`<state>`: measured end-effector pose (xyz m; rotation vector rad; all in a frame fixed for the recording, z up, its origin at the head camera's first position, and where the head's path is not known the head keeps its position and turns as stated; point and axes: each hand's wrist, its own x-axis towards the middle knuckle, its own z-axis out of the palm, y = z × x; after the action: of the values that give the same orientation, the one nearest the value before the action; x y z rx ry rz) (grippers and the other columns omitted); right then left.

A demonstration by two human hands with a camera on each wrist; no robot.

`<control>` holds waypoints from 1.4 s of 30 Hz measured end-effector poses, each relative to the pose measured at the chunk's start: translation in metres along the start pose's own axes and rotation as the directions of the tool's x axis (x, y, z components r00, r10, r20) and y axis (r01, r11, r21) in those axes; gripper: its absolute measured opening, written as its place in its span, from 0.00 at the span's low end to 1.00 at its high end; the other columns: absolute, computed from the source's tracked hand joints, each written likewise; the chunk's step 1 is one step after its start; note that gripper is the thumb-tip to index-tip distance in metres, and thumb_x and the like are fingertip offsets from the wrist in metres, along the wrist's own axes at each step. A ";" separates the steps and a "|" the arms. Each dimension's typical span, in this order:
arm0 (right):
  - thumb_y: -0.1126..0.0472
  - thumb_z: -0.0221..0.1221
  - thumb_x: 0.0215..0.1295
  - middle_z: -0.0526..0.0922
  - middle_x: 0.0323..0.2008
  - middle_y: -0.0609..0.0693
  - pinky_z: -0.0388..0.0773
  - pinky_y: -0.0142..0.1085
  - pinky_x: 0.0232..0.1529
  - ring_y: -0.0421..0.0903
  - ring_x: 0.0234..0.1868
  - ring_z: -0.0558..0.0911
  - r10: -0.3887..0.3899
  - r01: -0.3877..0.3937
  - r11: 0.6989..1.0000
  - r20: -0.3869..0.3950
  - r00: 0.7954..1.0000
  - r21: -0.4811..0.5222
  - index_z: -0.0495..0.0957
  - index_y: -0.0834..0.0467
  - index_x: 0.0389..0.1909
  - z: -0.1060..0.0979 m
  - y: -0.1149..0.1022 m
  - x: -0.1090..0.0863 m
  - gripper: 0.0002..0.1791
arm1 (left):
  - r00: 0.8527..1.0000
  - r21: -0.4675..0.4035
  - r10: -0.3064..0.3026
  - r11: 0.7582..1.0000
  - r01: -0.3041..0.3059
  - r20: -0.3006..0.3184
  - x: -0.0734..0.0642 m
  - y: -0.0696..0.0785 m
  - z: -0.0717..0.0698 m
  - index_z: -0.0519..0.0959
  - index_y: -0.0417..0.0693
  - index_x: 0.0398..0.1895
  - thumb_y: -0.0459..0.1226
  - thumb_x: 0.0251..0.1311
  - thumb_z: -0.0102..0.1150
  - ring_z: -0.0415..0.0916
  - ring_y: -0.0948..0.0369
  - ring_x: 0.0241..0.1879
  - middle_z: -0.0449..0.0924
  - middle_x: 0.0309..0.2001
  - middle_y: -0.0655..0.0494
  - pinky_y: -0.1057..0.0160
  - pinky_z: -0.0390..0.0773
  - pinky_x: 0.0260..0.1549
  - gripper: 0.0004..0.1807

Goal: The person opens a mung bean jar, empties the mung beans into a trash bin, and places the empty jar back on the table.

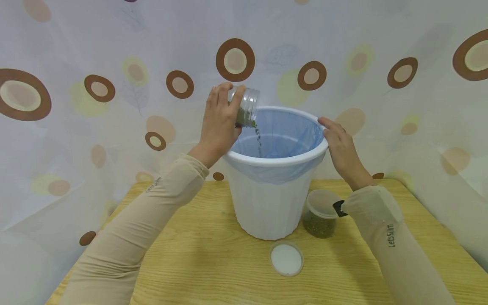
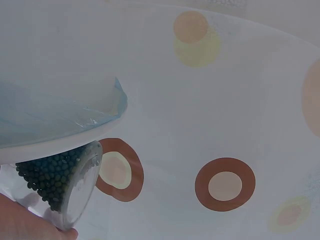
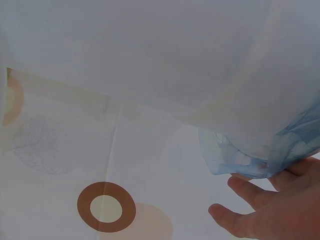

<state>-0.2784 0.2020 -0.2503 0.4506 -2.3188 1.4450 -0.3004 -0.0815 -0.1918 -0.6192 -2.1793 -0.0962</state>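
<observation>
My left hand (image 1: 223, 116) grips a clear jar (image 1: 249, 101), tipped on its side over the left rim of a white bin (image 1: 272, 203). Small green beans, like mung beans (image 2: 50, 177), fill the low side of the jar, and a thin stream of them (image 1: 258, 137) falls into the bin. A blue plastic liner (image 1: 282, 169) covers the bin's inside and folds over its rim. On the right rim rests my right hand (image 1: 343, 148), fingers fairly straight; in the right wrist view its fingers (image 3: 245, 192) spread beside the liner's folded edge.
A lidded clear tub (image 1: 320, 226) with dark greenish contents stands right of the bin, near my right sleeve. In front of the bin lies a round lid (image 1: 286, 258) with a white centre. All stand on a wooden table (image 1: 198, 254) before a patterned sheet (image 1: 274, 25).
</observation>
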 end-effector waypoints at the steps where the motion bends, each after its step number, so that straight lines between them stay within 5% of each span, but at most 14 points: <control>1: 0.54 0.34 0.74 0.57 0.71 0.62 0.48 0.57 0.69 0.60 0.70 0.55 -0.001 0.001 1.000 0.000 1.000 -0.001 0.57 0.62 0.72 0.000 0.000 0.000 0.29 | 1.000 0.000 0.000 1.000 0.000 -0.001 0.000 0.000 0.000 0.62 0.42 0.67 0.36 0.40 0.78 0.54 0.46 0.66 0.59 0.62 0.40 0.55 0.42 0.71 0.49; 42: 0.55 0.34 0.75 0.57 0.71 0.61 0.49 0.57 0.69 0.60 0.70 0.55 -0.009 0.009 1.000 -0.002 1.000 0.001 0.57 0.62 0.72 0.001 0.001 -0.001 0.29 | 0.999 0.013 0.040 0.999 -0.041 0.003 0.000 0.001 -0.003 0.62 0.44 0.68 0.36 0.42 0.77 0.54 0.46 0.67 0.59 0.63 0.41 0.58 0.39 0.71 0.47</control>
<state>-0.2778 0.2018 -0.2523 0.4594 -2.3111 1.4417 -0.2982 -0.0815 -0.1902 -0.6562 -2.1677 -0.0595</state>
